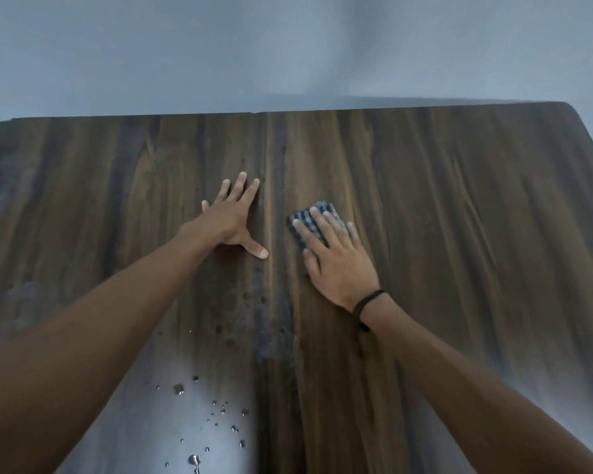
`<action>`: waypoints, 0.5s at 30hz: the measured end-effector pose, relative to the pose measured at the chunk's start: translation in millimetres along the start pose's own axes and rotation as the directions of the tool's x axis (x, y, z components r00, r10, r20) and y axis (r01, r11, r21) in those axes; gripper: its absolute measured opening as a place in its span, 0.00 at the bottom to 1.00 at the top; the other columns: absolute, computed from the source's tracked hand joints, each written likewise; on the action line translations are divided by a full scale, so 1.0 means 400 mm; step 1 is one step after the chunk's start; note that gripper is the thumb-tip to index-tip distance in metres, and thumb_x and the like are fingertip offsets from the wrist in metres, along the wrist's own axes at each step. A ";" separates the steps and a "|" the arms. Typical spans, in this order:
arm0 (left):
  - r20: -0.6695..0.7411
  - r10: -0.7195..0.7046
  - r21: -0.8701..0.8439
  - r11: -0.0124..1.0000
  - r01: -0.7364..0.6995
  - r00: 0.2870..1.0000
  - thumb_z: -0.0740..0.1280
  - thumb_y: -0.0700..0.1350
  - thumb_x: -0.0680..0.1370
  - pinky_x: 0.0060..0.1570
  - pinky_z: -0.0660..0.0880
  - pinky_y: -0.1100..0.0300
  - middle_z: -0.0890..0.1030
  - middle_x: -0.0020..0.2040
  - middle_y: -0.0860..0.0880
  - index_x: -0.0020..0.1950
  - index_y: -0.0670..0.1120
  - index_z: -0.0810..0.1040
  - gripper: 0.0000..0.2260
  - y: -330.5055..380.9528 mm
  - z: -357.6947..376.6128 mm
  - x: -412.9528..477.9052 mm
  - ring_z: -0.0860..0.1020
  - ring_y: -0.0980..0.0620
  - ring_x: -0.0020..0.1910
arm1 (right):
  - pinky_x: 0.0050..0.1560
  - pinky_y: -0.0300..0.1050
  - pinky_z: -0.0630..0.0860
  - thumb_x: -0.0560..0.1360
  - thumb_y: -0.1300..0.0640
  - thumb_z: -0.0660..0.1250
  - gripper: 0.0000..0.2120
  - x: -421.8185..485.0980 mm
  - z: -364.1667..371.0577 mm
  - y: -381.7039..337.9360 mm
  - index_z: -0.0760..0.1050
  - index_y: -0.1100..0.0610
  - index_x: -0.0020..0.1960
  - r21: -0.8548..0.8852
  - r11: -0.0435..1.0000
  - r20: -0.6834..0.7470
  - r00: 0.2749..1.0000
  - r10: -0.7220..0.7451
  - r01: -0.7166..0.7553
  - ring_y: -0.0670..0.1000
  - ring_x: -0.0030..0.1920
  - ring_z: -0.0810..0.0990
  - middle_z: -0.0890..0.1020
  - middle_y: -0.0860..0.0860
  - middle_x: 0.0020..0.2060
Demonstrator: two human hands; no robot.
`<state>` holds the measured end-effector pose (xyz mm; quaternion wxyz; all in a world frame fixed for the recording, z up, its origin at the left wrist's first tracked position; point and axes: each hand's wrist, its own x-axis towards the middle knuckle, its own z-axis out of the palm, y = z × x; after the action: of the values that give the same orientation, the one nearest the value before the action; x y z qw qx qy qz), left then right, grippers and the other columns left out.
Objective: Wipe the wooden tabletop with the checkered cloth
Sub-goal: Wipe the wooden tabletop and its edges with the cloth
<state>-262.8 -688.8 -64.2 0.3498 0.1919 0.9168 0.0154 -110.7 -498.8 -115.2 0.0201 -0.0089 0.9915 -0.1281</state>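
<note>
A dark wooden tabletop (459, 206) fills most of the view. A small folded checkered cloth (308, 220), dark blue and white, lies flat near the table's middle. My right hand (336, 258) presses down on the cloth with the fingers spread over it, so only the cloth's far and left edges show. My left hand (235, 217) rests flat on the bare wood just left of the cloth, fingers apart, holding nothing.
Several water droplets (216, 419) lie on the near part of the table, left of centre, with a wet dark streak (267, 323) running toward the hands. A plain grey wall (288, 46) rises behind the far edge. A black band sits on my right wrist (368, 302).
</note>
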 end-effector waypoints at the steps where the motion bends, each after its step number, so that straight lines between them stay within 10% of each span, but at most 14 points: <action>1: 0.009 -0.006 0.002 1.000 0.006 1.000 0.81 0.62 0.58 0.70 0.46 0.30 0.27 0.77 0.53 0.78 0.53 0.31 0.68 0.003 -0.002 0.001 0.32 0.45 0.77 | 0.80 0.61 0.49 0.83 0.47 0.51 0.27 0.038 -0.006 0.028 0.54 0.43 0.82 -0.003 0.999 -0.032 0.998 0.050 -0.051 0.54 0.81 0.52 0.55 0.51 0.82; 4: 0.021 -0.007 0.002 1.000 0.007 1.000 0.81 0.62 0.58 0.70 0.47 0.30 0.26 0.76 0.53 0.78 0.53 0.31 0.68 0.004 -0.004 0.007 0.32 0.45 0.77 | 0.79 0.63 0.48 0.84 0.48 0.51 0.27 0.126 -0.014 0.025 0.54 0.45 0.82 0.050 0.958 -0.054 0.957 0.286 -0.283 0.56 0.81 0.50 0.54 0.53 0.82; 8: 0.013 0.013 0.047 0.999 -0.014 1.000 0.80 0.64 0.58 0.71 0.47 0.32 0.27 0.76 0.53 0.78 0.53 0.30 0.68 -0.009 0.003 0.014 0.32 0.45 0.77 | 0.79 0.59 0.45 0.84 0.46 0.49 0.26 0.128 -0.004 -0.001 0.52 0.42 0.82 -0.001 1.000 -0.005 1.000 -0.003 0.003 0.53 0.81 0.49 0.53 0.50 0.82; 12: -0.008 0.007 0.032 0.999 -0.006 1.000 0.78 0.67 0.59 0.72 0.43 0.34 0.25 0.75 0.52 0.77 0.54 0.29 0.68 -0.022 -0.051 0.052 0.31 0.46 0.76 | 0.80 0.60 0.44 0.84 0.46 0.49 0.26 0.205 -0.018 0.034 0.52 0.43 0.82 0.060 0.964 -0.037 0.965 0.261 -0.259 0.54 0.82 0.48 0.52 0.51 0.82; 15: -0.005 -0.031 0.010 0.999 0.031 1.000 0.78 0.66 0.58 0.73 0.42 0.34 0.24 0.75 0.52 0.77 0.54 0.28 0.68 -0.023 -0.101 0.097 0.29 0.45 0.76 | 0.79 0.57 0.42 0.85 0.45 0.48 0.26 0.195 -0.012 0.014 0.50 0.41 0.82 0.014 0.999 0.007 0.999 0.047 -0.047 0.52 0.82 0.47 0.51 0.50 0.82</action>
<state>-318.6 -679.1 -59.8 0.3470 0.1793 0.9205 0.0060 -189.1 -494.1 -115.0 0.0265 0.0139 0.9905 -0.1343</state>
